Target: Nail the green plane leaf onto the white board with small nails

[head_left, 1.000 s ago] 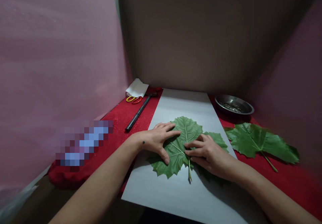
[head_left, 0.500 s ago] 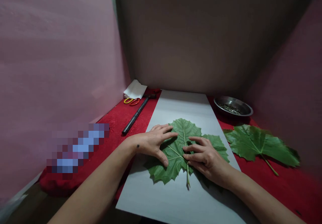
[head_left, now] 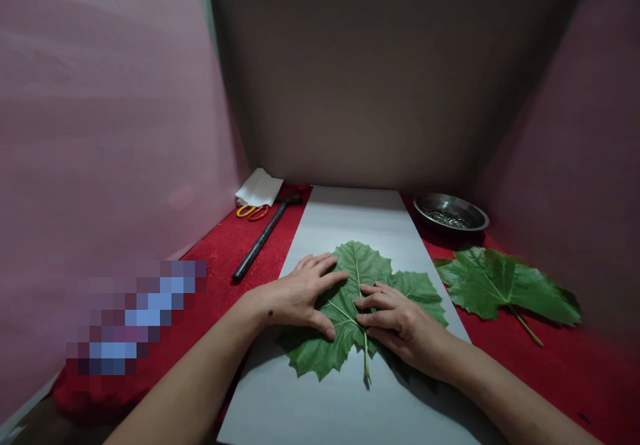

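A large green lobed leaf (head_left: 357,262) lies flat on a long white board (head_left: 350,215), pale veins up and stem toward me. My left hand (head_left: 303,290) rests on its left part, fingers spread and thumb pointing toward the stem. On the middle of the leaf, close to the central vein, lie the fingertips of my right hand (head_left: 400,322). Its fingers are stretched out and lightly bent, with nothing seen between them. Both hands cover parts of the leaf.
Left of the board, a hammer (head_left: 265,242) lies on red cloth (head_left: 215,252) near scissors (head_left: 257,213) partly under folded white paper (head_left: 259,188). At right are another leaf (head_left: 500,282) and a metal bowl (head_left: 451,213) holding small metal pieces. A pixelated patch hides something at left.
The whole view has shifted slightly, so things sit a little further left. Both hands stay on the leaf, with at most a slight movement of the right fingers.
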Motion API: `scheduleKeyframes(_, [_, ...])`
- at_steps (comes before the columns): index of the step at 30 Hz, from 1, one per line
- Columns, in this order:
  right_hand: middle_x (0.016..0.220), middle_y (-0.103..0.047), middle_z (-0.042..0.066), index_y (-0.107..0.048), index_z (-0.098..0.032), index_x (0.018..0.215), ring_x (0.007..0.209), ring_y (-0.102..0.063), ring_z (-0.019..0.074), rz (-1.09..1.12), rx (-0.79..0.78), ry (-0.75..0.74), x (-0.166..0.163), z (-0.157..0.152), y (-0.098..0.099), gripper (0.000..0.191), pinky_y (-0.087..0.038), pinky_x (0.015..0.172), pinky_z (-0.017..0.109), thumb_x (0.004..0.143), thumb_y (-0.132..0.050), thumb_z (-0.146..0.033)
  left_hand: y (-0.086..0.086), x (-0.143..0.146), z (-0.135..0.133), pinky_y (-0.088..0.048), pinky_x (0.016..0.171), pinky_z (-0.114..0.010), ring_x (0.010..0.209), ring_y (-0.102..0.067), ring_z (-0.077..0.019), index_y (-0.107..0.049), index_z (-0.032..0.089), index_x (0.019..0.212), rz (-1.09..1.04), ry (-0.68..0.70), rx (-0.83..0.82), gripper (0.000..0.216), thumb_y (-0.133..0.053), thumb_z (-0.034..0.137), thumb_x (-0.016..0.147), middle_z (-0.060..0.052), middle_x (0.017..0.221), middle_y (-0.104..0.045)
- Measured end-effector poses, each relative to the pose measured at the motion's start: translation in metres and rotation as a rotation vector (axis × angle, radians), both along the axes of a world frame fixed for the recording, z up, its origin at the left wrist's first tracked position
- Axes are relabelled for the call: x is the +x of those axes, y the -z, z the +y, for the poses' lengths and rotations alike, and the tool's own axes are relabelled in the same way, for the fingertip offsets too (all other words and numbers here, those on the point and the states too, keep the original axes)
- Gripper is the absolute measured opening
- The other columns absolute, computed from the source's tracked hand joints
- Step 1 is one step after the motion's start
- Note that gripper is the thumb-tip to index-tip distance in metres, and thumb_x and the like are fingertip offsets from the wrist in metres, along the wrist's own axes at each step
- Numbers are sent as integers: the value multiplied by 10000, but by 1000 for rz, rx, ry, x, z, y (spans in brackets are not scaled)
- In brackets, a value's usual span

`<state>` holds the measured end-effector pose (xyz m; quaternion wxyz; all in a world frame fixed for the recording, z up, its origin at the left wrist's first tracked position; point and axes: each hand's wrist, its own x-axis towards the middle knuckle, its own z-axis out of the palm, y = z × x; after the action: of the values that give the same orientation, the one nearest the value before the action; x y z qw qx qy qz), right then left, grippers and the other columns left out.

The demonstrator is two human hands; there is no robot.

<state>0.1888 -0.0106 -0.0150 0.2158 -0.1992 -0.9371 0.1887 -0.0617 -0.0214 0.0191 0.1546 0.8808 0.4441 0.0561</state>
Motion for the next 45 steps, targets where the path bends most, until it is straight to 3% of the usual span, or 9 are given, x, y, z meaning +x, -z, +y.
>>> scheduleKeyframes(3, [1104, -623, 71, -658, -237, 1077, 1230, -441, 229, -2, -23, -10, 0, -1, -1, 237, -255, 1092, 490, 902, -500, -242, -6, 8, -5, -303, 1031, -482, 1309, -268, -318, -406, 217, 1340, -147, 46, 79, 732, -646, 550, 734, -160, 1395, -344])
scheduleKeyframes(7, [1086, -620, 70, -664, -231, 1053, 1206, -421, 227, 2, -8, -3, -2, -4, -6, 231, -332, 1046, 450, 905, -487, -236, -8, 25, -14, -460, 849, -331, 1000, -523, -197, -460, 219, 1242, -324, 50, 190, 364, -513, 272, 886, -93, 1120, -499])
scheduleKeyframes(12, [1065, -616, 66, -684, -247, 989, 1020, -452, 230, -56, 66, 38, -2, -9, -14, 245, -411, 884, 424, 909, -456, -206, 0, 38, -18, -476, 757, -292, 881, -543, -174, -396, 219, 1270, -295, 114, 143, 389, -453, 171, 888, -65, 1010, -515])
scheduleKeyframes(19, [1103, -540, 96, -666, -258, 1064, 976, -466, 214, -56, 76, 67, 0, -11, -14, 272, -423, 837, 381, 887, -469, -194, 6, 40, -13, -470, 823, -317, 932, -532, -176, -297, 227, 1362, -313, 115, 55, 504, -488, 235, 896, -90, 1136, -492])
scheduleKeyframes(22, [1032, -557, 93, -672, -231, 1019, 966, -482, 208, -59, 75, 56, 0, -12, -16, 247, -422, 862, 387, 871, -481, -179, 6, 40, -13, -436, 894, -348, 1031, -505, -201, -337, 230, 1341, -300, 139, 65, 470, -496, 247, 899, -86, 1141, -530])
scheduleKeyframes(29, [994, -627, 55, -557, -209, 1126, 977, -546, 183, 46, 20, 22, 5, -11, -16, 300, -225, 1075, 476, 839, -493, -147, 6, 43, -13, -448, 843, -369, 976, -501, -230, -409, 225, 1290, -183, 147, 85, 492, -569, 384, 853, -86, 1061, -537])
scheduleKeyframes(34, [892, -621, 72, -618, -181, 954, 860, -543, 182, 253, 31, 150, 11, -2, -12, 174, -440, 837, 369, 854, -478, -153, 8, 43, -14, -455, 820, -372, 942, -500, -230, -450, 208, 1253, -147, 149, 119, 462, -555, 415, 854, -92, 1032, -525])
scheduleKeyframes(38, [749, -585, 55, -640, -174, 837, 775, -513, 182, 211, 37, 358, 19, 8, -11, 167, -437, 694, 325, 869, -476, -170, 9, 41, -14, -451, 835, -368, 961, -502, -227, -511, 198, 1194, -149, 182, 146, 389, -538, 405, 866, -104, 1066, -519])
scheduleKeyframes(45, [756, -574, 52, -656, -170, 792, 777, -499, 179, 45, 55, 385, 23, 15, -7, 175, -414, 693, 308, 864, -497, -170, 4, 42, -14, -446, 847, -364, 982, -496, -226, -501, 195, 1198, -166, 193, 126, 378, -541, 377, 870, -97, 1066, -538])
